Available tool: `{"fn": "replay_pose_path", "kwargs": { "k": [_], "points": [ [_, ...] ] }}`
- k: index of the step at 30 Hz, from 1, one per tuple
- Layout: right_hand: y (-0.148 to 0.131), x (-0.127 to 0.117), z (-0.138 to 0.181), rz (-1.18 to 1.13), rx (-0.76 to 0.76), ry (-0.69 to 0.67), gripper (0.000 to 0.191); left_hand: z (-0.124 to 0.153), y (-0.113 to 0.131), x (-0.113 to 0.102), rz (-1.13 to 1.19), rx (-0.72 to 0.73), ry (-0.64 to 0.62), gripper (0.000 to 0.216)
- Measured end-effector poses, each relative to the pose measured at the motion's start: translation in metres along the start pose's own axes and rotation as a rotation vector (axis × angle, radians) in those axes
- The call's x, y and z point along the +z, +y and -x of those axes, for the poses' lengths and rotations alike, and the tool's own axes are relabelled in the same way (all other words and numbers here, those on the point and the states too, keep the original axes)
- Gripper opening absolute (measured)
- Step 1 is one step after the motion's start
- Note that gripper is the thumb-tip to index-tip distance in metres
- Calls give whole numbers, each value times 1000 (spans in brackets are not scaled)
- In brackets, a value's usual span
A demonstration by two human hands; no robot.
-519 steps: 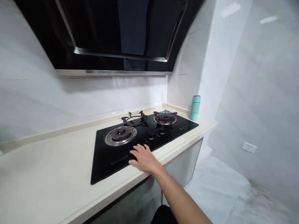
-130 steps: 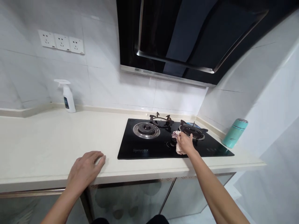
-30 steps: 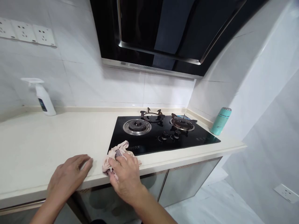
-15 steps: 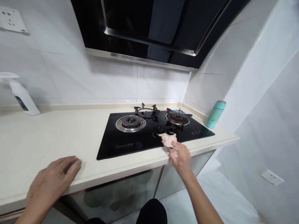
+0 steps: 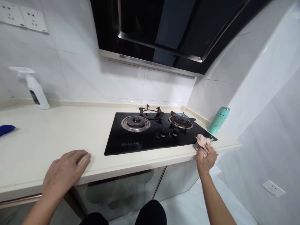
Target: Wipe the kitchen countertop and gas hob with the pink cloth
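Note:
A crumpled pale pink cloth [image 5: 202, 141] is bunched in my right hand [image 5: 206, 158], at the front right corner of the black gas stove [image 5: 145, 143]. The fingers are wrapped round the cloth, which lies against the stove's edge and the countertop. My left hand [image 5: 67, 167] rests palm down on the cream countertop [image 5: 70, 131], left of the stove, its fingers stretched out and holding nothing. On the stove, a pot support [image 5: 152, 115] stands behind the left burner [image 5: 136, 122], off its ring. The right burner [image 5: 181, 121] has its support in place. Two knobs [image 5: 164, 133] sit at the front middle.
A turquoise flask [image 5: 219, 120] stands right of the stove by the wall. At the back left is a white spray bottle [image 5: 37, 90], with a blue object [image 5: 6, 129] at the left edge. The black range hood [image 5: 150, 40] hangs overhead.
My right hand has moved the cloth rightward along the stove's front, from near the knobs to the right corner. My left hand stays on the countertop. The view has shifted left.

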State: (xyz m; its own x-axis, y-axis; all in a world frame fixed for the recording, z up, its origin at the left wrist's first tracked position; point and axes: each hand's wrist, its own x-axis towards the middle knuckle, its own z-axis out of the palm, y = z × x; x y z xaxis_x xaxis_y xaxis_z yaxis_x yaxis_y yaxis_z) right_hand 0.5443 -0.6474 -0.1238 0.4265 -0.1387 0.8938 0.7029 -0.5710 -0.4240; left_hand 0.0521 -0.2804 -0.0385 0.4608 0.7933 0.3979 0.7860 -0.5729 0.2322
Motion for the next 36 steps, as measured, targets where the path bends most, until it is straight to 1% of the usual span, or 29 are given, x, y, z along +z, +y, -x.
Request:
{"fn": "replay_pose_path", "kwargs": {
  "k": [2,4,7,11,14,16,17,19,21,23,24,26,28,29,30,31,34,36],
  "points": [
    [-19,2,14,-3,2,42,37,2,4,-3,0,-6,-5,43],
    [-44,0,31,-20,-15,51,32,4,7,-5,2,-8,-6,41],
    [-98,-7,62,-105,-90,14,25,7,11,-6,5,7,12,42],
    [-195,-24,104,-274,-245,-97,33,10,12,-5,25,32,44,45],
    [-265,-35,124,-364,-310,-221,34,11,10,-4,34,50,44,44],
    [-301,-41,130,-434,-336,-290,35,11,9,-3,38,64,52,44],
    [-314,-42,131,-469,-336,-310,35,11,9,-2,40,69,59,44],
    [-331,-45,131,-543,-306,-343,35,11,8,-1,46,78,73,43],
    [-338,-46,129,-636,-244,-398,32,12,8,0,51,89,87,43],
    [-339,-46,123,-751,-128,-465,26,13,8,1,53,95,99,42],
    [-338,-45,119,-804,-32,-513,22,14,8,1,54,95,105,41],
    [-333,-43,107,-868,220,-630,19,15,8,2,59,91,114,39],
    [-326,-37,92,-894,455,-716,29,17,7,3,68,89,119,38],
    [-319,-33,84,-896,525,-724,35,17,7,3,72,90,122,37],
    [-311,-28,76,-883,551,-711,40,18,7,3,77,91,126,37],
    [-301,-22,68,-845,533,-696,44,18,7,4,82,94,129,36],
    [-263,-4,50,-641,389,-709,47,19,6,5,88,109,149,36],
    [-238,6,41,-573,361,-743,47,20,6,5,90,120,157,36]
  ]
}}
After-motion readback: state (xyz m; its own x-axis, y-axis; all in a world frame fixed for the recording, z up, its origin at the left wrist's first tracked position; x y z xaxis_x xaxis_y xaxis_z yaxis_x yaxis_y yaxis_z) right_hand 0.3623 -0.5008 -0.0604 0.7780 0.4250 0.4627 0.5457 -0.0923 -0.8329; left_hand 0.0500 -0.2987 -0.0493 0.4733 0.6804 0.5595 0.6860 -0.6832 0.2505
